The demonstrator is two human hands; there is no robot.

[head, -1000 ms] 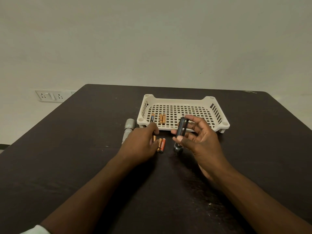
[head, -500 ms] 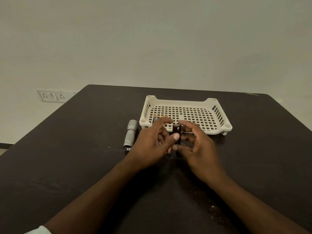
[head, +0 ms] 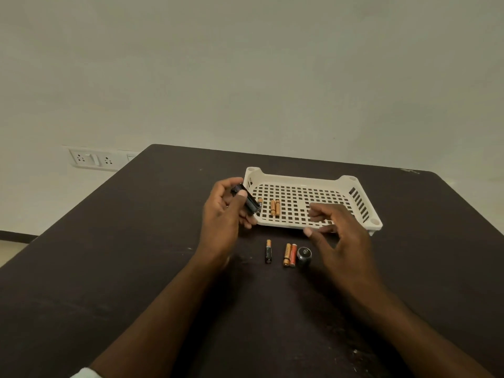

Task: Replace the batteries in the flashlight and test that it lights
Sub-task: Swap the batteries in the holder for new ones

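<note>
At the tray's (head: 313,175) left front corner, the left hand (head: 222,214) grips a black cylindrical battery holder (head: 246,201), thumb curled over its top and the other fingers wrapped beneath, so that the holder tilts with its lower end pointing down toward the tray floor. Whether the holder carries any cells cannot be told. Over the tray's front rim, toward its right half, the right hand (head: 338,230) hovers with fingers and thumb loosely curved and apart, holding nothing. Inside the tray, near its left wall, a pair of orange batteries (head: 275,207) lie side by side on the perforated floor, and another battery (head: 260,202) shows just beside the holder's lower end, partly hidden by it. In front of the tray, on the dark table (head: 109,255), a black and copper battery (head: 268,251) lies alone; just to its right two more batteries (head: 289,254), one gold and one orange, lie touching each other, and beside them stands a dark round flashlight cap (head: 303,256). Left of the tray and beyond the table's edge, a white wall socket plate (head: 92,159) sits low on the pale wall. A white sleeve edge (head: 86,373) shows at the left forearm, at the frame's bottom.
</note>
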